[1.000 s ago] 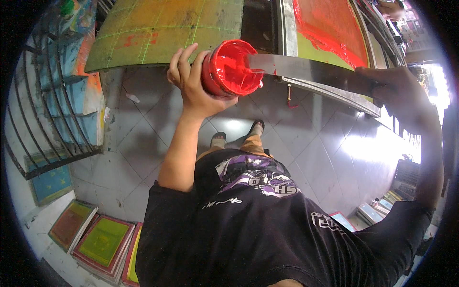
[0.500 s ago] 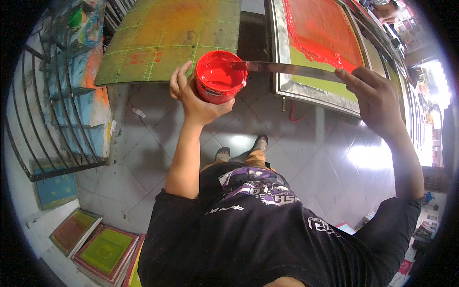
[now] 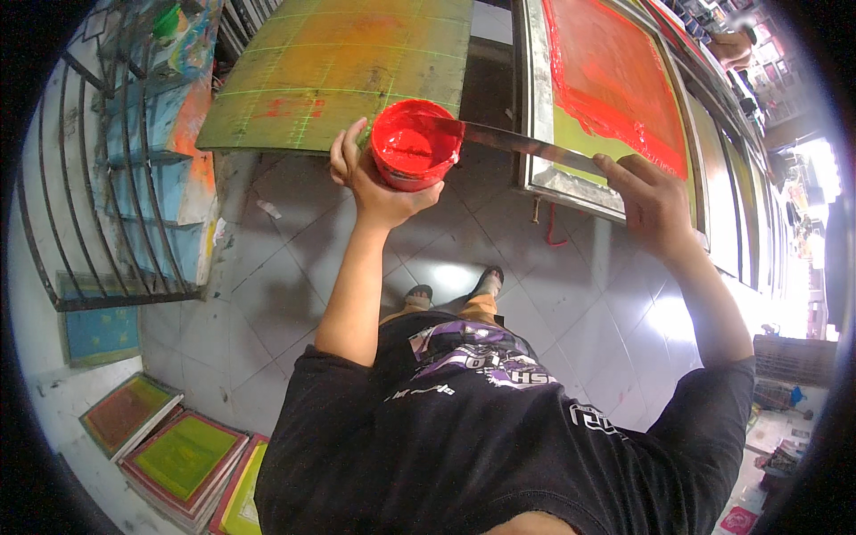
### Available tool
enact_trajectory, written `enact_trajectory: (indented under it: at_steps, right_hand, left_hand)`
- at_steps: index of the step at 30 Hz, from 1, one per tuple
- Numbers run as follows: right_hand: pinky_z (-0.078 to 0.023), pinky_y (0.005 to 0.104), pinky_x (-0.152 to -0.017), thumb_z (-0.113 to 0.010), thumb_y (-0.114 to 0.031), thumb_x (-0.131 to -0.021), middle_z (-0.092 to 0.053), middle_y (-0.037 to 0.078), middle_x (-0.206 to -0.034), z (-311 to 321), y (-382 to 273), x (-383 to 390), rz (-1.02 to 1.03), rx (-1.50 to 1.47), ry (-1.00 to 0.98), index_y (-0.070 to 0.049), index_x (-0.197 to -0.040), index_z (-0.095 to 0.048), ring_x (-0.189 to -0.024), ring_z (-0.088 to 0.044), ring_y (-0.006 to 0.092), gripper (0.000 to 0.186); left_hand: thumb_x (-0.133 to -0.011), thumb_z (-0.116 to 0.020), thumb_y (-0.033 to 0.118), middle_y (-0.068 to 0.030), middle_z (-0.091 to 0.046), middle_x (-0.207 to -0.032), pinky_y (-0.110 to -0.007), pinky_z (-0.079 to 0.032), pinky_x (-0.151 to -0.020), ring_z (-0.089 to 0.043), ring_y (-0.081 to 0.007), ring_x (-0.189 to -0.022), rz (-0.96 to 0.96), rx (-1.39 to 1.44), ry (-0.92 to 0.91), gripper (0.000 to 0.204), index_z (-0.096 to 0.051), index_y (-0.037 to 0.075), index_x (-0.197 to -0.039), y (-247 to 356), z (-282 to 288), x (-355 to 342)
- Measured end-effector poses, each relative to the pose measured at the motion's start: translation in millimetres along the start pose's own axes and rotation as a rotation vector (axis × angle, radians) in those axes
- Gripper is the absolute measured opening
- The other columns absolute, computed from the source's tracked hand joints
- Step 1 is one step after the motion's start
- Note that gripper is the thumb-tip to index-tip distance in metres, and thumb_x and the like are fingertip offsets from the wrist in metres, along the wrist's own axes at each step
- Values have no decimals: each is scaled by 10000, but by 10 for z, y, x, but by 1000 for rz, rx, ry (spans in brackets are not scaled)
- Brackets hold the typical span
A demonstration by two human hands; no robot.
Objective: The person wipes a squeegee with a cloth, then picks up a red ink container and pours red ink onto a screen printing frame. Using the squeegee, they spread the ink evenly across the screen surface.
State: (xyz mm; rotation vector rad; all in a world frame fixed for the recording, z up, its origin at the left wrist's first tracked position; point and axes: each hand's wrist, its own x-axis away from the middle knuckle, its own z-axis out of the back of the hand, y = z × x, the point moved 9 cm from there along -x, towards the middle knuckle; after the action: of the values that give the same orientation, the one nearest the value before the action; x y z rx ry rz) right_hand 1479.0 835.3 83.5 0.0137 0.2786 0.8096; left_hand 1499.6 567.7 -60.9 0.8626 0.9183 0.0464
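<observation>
My left hand [image 3: 379, 183] is wrapped round a small red tub [image 3: 412, 183], its mouth tipped up toward me. Thick red ink [image 3: 406, 138] coats the inside and the rim. My right hand [image 3: 655, 201] grips the end of a long flat metal spatula [image 3: 526, 145]. The blade reaches leftward over the rim, its tip down in the ink. Beyond my right hand lies a metal-framed printing screen [image 3: 557, 176] with a wide smear of red ink [image 3: 615, 80] on its mesh. Just past the tub is a stained yellow-green board [image 3: 330, 71] marked with grid lines.
At left stands a black metal rack [image 3: 116, 299] beside paint-stained blue steps [image 3: 152, 192]. Several framed screens [image 3: 183, 455] lean at the lower left. A red cord [image 3: 555, 227] hangs under the framed screen. Another person's hand [image 3: 733, 46] shows at the far upper right. Grey floor tiles [image 3: 294, 294] lie below.
My right hand has come left and down, bringing the spatula to a steeper slant with its tip still in the tub. My left hand still holds the tub, slightly further right in view.
</observation>
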Motion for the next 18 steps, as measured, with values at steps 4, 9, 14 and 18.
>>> enact_trajectory:
  at_steps: [4, 9, 14, 18]
  right_hand:
    - [-473, 352, -553, -551, 7, -673, -582, 25, -824, -39, 3, -11, 11, -52, 38, -214, -1114, -584, -678, -591, 228, 495]
    - [-469, 357, -551, -567, 10, -631, -579, 30, -828, -63, -14, 30, 39, -44, 102, -208, -1109, -589, -661, -579, 229, 526]
    - [-464, 339, -557, -561, 15, -613, -585, 16, -846, -10, -95, 118, 87, 90, 163, -221, -1065, -618, -692, -570, 201, 513]
    - [-461, 319, -567, -554, 18, -617, -587, 13, -852, 119, -80, 206, 94, 146, 173, -221, -1031, -636, -715, -564, 186, 485]
  left_hand:
    - [-404, -753, 543, -113, -349, -1274, -510, -134, -968, -166, -318, -1226, -11, -29, -11, 810, -582, 106, -1063, -31, -14, -10]
    - [-414, -751, 544, -114, -347, -1274, -510, -149, -962, -178, -323, -1223, -31, -14, 9, 818, -566, 101, -1076, -30, -15, -4]
    - [-413, -759, 538, -110, -340, -1283, -505, -143, -975, -172, -325, -1229, -48, 10, 26, 880, -521, 98, -1137, -70, -28, 20]
    - [-403, -765, 539, -108, -333, -1292, -502, -139, -984, -170, -326, -1228, -23, -4, 1, 914, -502, 97, -1159, -87, -42, 16]
